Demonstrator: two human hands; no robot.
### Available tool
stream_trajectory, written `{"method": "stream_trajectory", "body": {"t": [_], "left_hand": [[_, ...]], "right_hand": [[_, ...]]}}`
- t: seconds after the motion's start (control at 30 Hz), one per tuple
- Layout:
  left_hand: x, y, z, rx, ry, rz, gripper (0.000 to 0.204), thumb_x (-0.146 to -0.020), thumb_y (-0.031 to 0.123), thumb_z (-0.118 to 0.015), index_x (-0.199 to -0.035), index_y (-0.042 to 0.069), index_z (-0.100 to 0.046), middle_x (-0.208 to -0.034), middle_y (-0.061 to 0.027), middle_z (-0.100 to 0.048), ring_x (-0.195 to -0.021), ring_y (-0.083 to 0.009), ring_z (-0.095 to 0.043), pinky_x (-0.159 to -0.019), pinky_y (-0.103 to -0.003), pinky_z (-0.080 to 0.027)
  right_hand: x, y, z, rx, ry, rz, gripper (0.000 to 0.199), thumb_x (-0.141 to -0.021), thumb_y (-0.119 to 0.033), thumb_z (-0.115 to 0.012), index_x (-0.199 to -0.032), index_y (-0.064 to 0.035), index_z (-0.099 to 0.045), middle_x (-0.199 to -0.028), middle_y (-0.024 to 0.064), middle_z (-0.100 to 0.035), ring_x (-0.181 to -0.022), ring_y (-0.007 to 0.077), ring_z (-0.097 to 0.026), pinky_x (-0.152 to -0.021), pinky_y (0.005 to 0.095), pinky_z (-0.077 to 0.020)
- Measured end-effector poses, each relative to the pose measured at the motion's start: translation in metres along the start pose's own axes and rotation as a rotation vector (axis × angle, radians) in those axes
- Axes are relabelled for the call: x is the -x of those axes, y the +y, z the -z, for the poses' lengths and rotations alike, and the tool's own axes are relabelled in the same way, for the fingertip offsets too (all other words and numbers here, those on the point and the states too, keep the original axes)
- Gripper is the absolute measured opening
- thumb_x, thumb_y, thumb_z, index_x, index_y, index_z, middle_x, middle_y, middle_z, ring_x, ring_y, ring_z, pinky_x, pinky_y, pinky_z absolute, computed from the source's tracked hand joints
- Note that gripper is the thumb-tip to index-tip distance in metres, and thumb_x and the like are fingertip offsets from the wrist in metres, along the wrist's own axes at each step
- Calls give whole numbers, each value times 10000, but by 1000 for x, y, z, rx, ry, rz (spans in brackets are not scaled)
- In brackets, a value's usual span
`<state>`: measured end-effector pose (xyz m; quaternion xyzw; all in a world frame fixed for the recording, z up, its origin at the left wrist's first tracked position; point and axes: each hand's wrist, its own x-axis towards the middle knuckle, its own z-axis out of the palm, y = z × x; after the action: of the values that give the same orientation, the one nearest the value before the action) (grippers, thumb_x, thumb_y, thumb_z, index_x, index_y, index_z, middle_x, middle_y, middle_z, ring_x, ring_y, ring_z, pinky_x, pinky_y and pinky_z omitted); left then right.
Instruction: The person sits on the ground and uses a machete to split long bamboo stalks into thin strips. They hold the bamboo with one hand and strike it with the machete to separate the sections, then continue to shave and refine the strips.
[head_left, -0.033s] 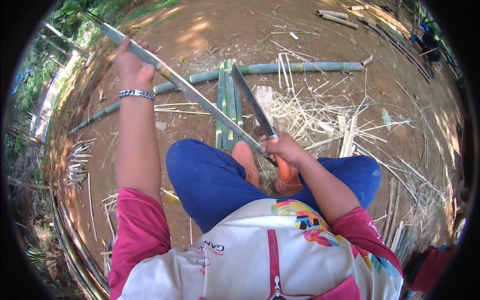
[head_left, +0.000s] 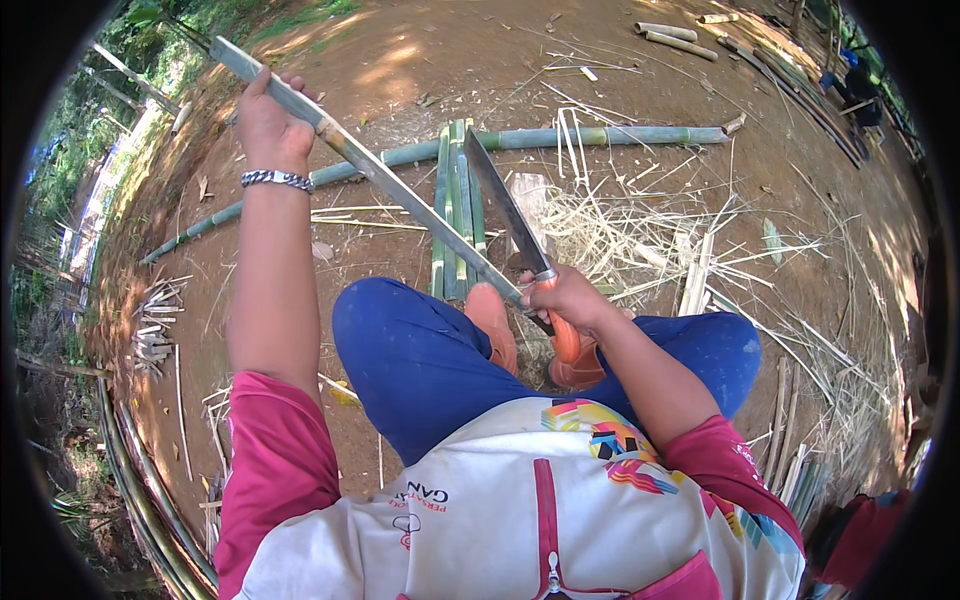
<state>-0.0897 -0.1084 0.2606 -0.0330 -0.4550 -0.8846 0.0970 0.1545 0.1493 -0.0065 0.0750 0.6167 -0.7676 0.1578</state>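
While the left hand (head_left: 268,125) stretches out with its fingers wrapped tight round the far end of a long bamboo strip (head_left: 385,175), the right hand (head_left: 570,297) is clenched just as firmly on the orange handle of a big knife (head_left: 510,215), blade pointing up and away from the body. The strip runs on a slant from upper left down to the knees, and its near end meets the knife right by the right fist, so blade and strip look to be touching there, though the exact contact is hard to make out. How far along? By my reckoning, well into it: a bundle of split green slats (head_left: 455,205) lies flat on the dirt in front of the feet, pale shavings (head_left: 640,235) are heaped to the right, and a small stack of cut pieces (head_left: 155,325) sits off to the left. The strip in hand looks only partly worked, and a whole green bamboo pole (head_left: 600,136) lies uncut across the ground beyond, so there appears to be plenty left. Around it all, more poles (head_left: 675,36) rest at the top, and long canes (head_left: 140,490) curve along the lower left. In the way: the blue-trousered knees (head_left: 420,350) and orange shoes (head_left: 495,320) sit close beneath the blade, and loose slivers clutter the ground.
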Motion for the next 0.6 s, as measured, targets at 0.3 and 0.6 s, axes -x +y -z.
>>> {"method": "stream_trajectory", "body": {"t": [0.3, 0.6], "left_hand": [[16, 4, -49, -5, -606, -65, 197, -1002, 298, -577, -1007, 115, -650, -951, -34, -683, -937, -170, -629, -859, -347, -500], [223, -152, 60, -593, -558, 519, 536, -1035, 270, -512, -1475, 1, -364, -1390, -171, -523, -1295, -245, -506, -1063, -394, -424]], "right_hand": [[11, -18, -23, -113, 80, 137, 326, -832, -23, -730, -1104, -5, -553, -808, 33, -610, -615, 103, -578, -563, 255, -476], [17, -52, -21, -360, 161, 149, 261, -849, -8, -707, -1068, -19, -566, -777, 42, -614, -621, 120, -595, -566, 269, -501]]}}
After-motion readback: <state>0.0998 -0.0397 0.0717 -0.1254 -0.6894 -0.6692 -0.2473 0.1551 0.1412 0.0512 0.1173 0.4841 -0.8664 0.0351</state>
